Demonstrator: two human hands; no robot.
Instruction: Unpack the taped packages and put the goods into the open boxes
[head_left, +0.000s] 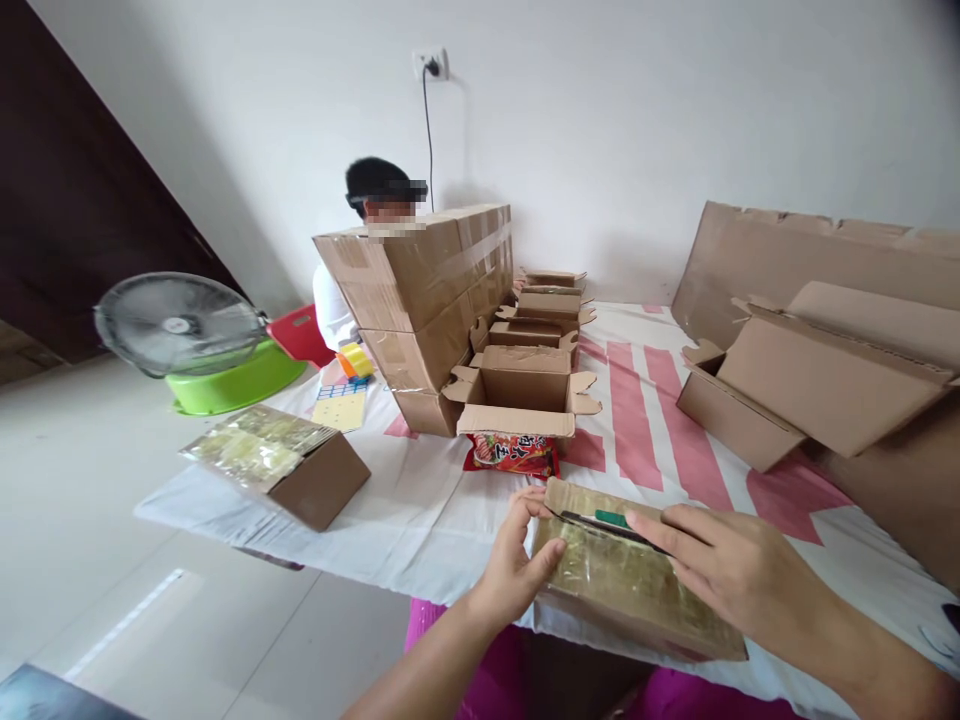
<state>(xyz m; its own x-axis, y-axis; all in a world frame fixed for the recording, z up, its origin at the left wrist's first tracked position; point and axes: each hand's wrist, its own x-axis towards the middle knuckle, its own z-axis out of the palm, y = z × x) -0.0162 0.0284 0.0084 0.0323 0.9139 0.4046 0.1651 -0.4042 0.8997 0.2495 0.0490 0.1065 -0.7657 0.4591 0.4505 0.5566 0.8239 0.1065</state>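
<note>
A small cardboard box (637,600) filled with clear-wrapped greenish packets lies at the near edge of the table. My left hand (517,565) grips its left end, fingers curled on the rim. My right hand (727,565) rests on the box's top right and holds a thin dark tool with a green part (611,520) against the far flap. A red snack packet (514,452) lies just beyond the box.
Open empty boxes (525,385) stand in a row mid-table beside a taped stack of cartons (427,290). Another person sits behind the stack. Flat cardboard (825,370) is piled at right. A filled box (281,460), a fan (180,325) and a green basin (240,380) are at left.
</note>
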